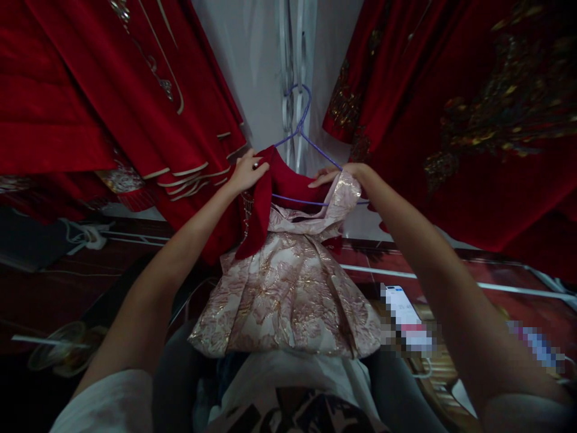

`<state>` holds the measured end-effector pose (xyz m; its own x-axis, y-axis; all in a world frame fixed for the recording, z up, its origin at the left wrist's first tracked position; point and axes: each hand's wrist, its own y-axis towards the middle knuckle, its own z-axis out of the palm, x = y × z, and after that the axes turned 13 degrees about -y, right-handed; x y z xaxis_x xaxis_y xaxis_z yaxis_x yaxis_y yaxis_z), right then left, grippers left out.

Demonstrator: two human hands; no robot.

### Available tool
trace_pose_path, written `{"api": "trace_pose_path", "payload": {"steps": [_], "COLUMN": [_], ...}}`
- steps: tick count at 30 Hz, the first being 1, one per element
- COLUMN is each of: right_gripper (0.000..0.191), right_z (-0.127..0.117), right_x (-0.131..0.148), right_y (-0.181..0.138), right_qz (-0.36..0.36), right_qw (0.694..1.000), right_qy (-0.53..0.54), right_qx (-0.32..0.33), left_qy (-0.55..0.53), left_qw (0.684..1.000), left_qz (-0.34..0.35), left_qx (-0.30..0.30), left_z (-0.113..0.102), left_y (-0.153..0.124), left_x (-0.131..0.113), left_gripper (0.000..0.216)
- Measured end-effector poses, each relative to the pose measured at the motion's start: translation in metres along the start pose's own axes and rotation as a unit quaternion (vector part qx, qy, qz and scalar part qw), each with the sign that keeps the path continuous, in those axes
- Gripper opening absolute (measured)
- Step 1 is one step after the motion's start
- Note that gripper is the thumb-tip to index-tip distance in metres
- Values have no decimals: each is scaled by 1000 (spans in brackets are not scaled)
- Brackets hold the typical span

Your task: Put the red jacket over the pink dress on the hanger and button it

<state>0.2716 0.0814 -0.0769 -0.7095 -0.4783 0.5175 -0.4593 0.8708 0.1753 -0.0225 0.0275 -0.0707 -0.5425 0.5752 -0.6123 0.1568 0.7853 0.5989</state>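
Note:
A small dress with a pink and gold brocade skirt (288, 294) and a red velvet top (288, 180) hangs on a purple wire hanger (300, 129) in front of me. My left hand (247, 170) is closed on the red collar at the dress's left shoulder. My right hand (336, 175) lies on the brocade sleeve at the right shoulder, fingers pressed down on the fabric beside the hanger's arm. The hanger's hook reaches up to pale ribbons against a white wall.
Red velvet garments with gold trim hang at left (112, 102) and right (473, 120). A phone (403, 310) lies on a wooden surface at lower right. A plastic cup with a straw (63, 352) sits at lower left. White cords (88, 234) lie at left.

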Motion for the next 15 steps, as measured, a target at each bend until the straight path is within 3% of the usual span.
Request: {"api": "trace_pose_path", "payload": {"steps": [2,3,6,8,10,15], "right_gripper": [29,32,37,35,35,37], "right_z": [-2,-4,-11,-19,-29,-51], "right_x": [-4,-6,-14,-25,-39,-54], "right_y": [0,-1,-7,-18,-34,-91], "right_qz": [45,56,37,56,107,108], "right_qw": [997,997,979,956,944,920], "right_qy": [-11,-29,-107,-150,-174,-263], "right_qx": [60,39,-172,-247,-260,-270], "left_qy": [-1,0,7,12,18,51], "left_qw": [1000,1000,999,998,998,996], "left_qz": [2,4,9,11,12,18], "left_qx": [-22,-30,-50,-60,-62,-73], "left_z": [4,5,4,3,4,16], "left_y": [-1,-1,0,1,1,-7], "left_x": [0,-1,-2,-3,-2,-1], "left_gripper": [14,14,12,11,11,16]}}
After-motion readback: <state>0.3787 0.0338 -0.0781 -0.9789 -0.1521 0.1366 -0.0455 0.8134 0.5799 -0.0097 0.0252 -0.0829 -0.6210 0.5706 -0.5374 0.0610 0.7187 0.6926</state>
